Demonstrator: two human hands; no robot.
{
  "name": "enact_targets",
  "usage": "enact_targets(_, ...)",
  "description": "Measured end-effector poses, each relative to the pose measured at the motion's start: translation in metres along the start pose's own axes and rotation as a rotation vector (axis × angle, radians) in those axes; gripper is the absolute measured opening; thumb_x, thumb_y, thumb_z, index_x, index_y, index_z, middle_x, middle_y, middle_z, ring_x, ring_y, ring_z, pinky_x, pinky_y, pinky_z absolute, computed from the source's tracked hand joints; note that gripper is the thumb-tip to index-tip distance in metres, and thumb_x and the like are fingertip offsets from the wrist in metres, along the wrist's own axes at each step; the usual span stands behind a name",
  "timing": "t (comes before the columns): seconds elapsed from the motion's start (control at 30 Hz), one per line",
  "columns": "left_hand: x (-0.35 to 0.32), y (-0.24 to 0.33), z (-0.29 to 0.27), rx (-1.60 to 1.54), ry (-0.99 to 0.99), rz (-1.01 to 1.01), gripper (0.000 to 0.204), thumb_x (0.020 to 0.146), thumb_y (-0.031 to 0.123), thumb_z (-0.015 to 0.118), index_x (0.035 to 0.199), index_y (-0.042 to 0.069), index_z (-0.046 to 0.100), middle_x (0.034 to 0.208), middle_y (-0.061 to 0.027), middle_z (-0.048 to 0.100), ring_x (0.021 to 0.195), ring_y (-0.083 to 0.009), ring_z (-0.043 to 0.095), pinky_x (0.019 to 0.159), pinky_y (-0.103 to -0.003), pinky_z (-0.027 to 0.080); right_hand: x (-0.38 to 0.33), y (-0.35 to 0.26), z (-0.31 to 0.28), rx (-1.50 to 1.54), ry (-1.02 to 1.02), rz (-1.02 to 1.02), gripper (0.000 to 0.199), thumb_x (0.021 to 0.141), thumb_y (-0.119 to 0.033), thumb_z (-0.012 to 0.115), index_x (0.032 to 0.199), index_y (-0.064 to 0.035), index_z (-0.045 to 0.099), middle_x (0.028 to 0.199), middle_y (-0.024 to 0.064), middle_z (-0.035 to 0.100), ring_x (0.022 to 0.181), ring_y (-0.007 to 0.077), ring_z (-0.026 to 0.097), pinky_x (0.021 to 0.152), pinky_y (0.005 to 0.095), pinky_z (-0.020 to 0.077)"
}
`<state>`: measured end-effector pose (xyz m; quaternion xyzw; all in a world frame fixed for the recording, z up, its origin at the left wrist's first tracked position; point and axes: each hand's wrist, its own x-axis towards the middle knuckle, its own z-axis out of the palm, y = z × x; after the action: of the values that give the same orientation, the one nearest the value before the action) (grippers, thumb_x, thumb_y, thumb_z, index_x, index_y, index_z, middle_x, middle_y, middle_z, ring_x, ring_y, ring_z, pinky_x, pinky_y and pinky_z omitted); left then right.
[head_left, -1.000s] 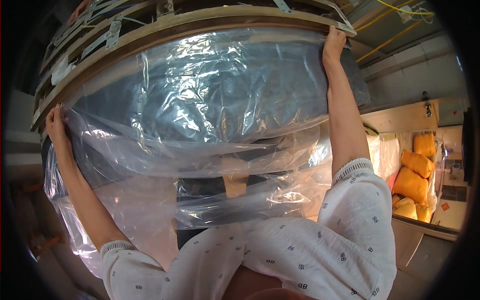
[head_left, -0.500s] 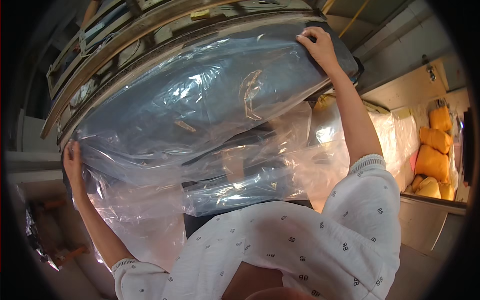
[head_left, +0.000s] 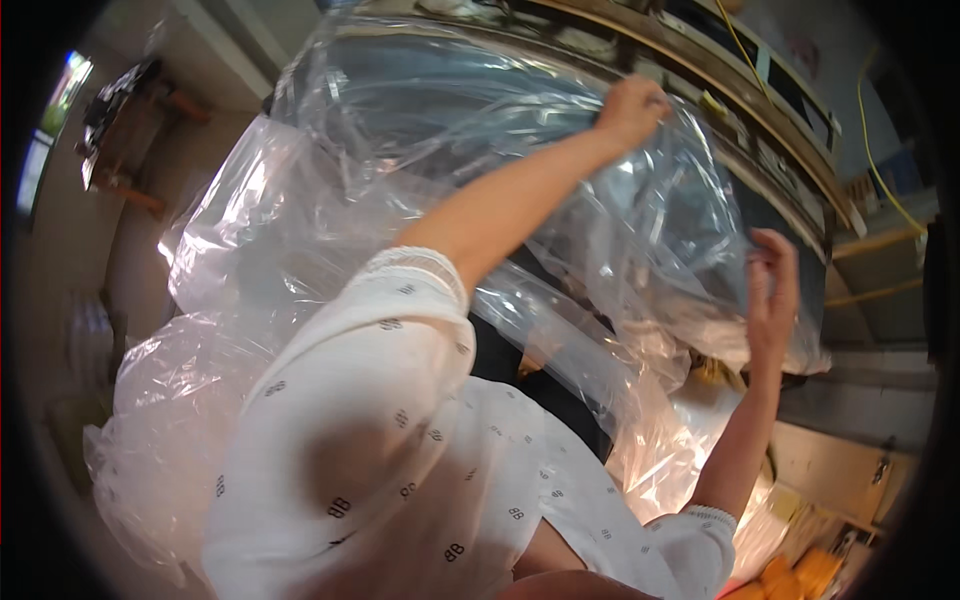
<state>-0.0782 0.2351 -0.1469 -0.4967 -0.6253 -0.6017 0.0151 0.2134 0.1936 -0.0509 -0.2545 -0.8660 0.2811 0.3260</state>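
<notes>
Our L hand (head_left: 633, 112) is curled into a fist on the clear film (head_left: 670, 210), folds bunching around & below it; detail's a bit blurred. Our R hand (head_left: 775, 290) is further R & nearer us, fingers bent, right by the film's R part; can't tell if it's pinching any.

The film lies loose & wrinkled over a big dark panel (head_left: 785, 225), w/ bare dark showing past our R hand. It spills off the L side in a pale, shiny heap (head_left: 200, 400), & more crumpled film sits under our R forearm, warmly lit.

Closer to us, btwn film & our white shirt (head_left: 400, 450) w/ small dark prints, there's a black patch (head_left: 497, 350). Beyond the panel, a wooden rail (head_left: 832, 192) runs along the far edge, angling down to the R; a yellow cord (head_left: 872, 160) hangs past it.

Lower R: a light-brown board (head_left: 830, 462), w/ orange bundles (head_left: 818, 572) nr the pic's bottom edge. Far L, well apart: a brown frame-like thing (head_left: 130, 150) on the floor side.
</notes>
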Motion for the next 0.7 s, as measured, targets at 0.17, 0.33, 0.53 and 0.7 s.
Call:
enact_targets(0.17, -0.037, 0.054, -0.094, 0.087, -0.051, 0.245, 0.038, 0.074, 0.007, 0.059, 0.112, 0.007, 0.051, 0.110, -0.0142, 0.049, 0.102, -0.0319, 0.049, 0.084, -0.036, 0.042, -0.016, 0.057, 0.016, -0.356, -0.289, 0.028, 0.045, 0.091, -0.027, 0.036, 0.133, -0.0092, 0.035, 0.138, 0.0097, 0.032, 0.129, 0.0233, 0.028, 0.104, 0.0381, 0.0184)
enact_targets(0.33, -0.116, 0.059, -0.284, 0.767, 0.174, 0.257, 0.046, 0.071, 0.011, 0.066, 0.114, 0.009, 0.052, 0.113, -0.0102, 0.051, 0.107, -0.0279, 0.047, 0.089, -0.036, 0.038, -0.027, 0.073, 0.000, -0.578, -0.226, 0.085, 0.048, 0.093, -0.035, 0.027, 0.134, -0.0105, 0.033, 0.141, 0.0054, 0.029, 0.132, 0.0251, 0.021, 0.105, 0.0452, 0.0109)
enact_targets(0.53, -0.200, -0.004, -0.407, 1.129, 0.475, -0.198, 0.066, 0.072, 0.021, 0.069, 0.127, 0.006, 0.038, 0.114, -0.0112, 0.051, 0.109, -0.0284, 0.047, 0.092, -0.040, 0.034, 0.007, 0.057, 0.014, -0.873, -0.108, 0.125, 0.035, 0.092, -0.028, 0.036, 0.117, -0.0071, 0.049, 0.132, 0.0101, 0.039, 0.125, 0.0276, 0.032, 0.102, 0.0463, 0.0210)
enact_targets(0.7, -0.220, -0.003, -0.428, 0.609, 0.259, -0.515, 0.045, 0.085, 0.017, 0.055, 0.126, 0.005, 0.041, 0.076, -0.0062, 0.057, 0.066, -0.0189, 0.053, 0.065, -0.027, 0.043, 0.048, -0.075, 0.104, -0.149, -0.051, -0.287, 0.014, 0.081, -0.010, 0.053, 0.091, -0.0010, 0.058, 0.096, 0.0117, 0.057, 0.087, 0.0291, 0.055, 0.077, 0.0343, 0.0421)
